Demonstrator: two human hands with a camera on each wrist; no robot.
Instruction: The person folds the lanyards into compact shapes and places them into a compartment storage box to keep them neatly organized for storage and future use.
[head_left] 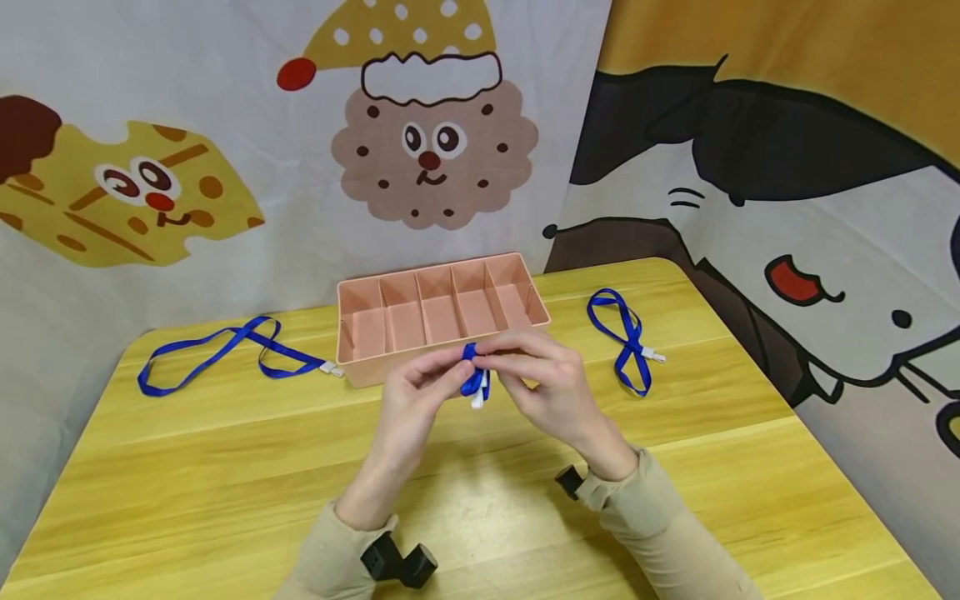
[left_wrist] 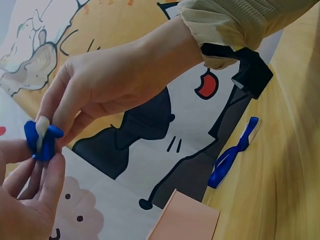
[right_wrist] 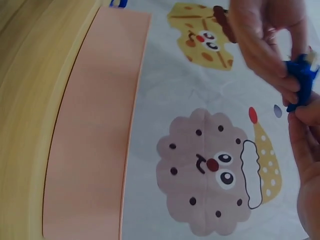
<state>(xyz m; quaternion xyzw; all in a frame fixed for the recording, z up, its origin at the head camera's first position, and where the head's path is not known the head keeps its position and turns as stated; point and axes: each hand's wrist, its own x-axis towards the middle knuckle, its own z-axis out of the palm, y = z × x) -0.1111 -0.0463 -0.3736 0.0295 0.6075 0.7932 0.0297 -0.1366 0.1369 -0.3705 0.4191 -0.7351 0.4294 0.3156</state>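
Between both hands, above the table in front of the pink box, is a blue lanyard point(head_left: 471, 385) folded into a small bundle, its white clip point(head_left: 477, 401) hanging at the bottom. My left hand point(head_left: 416, 400) pinches the bundle from the left with thumb and fingers. From the right, the fingertips of my right hand point(head_left: 547, 383) pinch its upper part. In the left wrist view the bundled lanyard point(left_wrist: 42, 142) shows bulging blue folds around a white piece. The right wrist view has the bundle point(right_wrist: 300, 82) at the right edge, partly covered by fingers.
A pink box point(head_left: 390, 363) with several compartments stands at the table's back, against a cartoon-printed cloth point(head_left: 285, 208). One loose blue lanyard point(head_left: 198, 333) with a white clip lies left of it, another blue lanyard point(head_left: 633, 342) right. The wooden table point(head_left: 225, 483) extends toward me.
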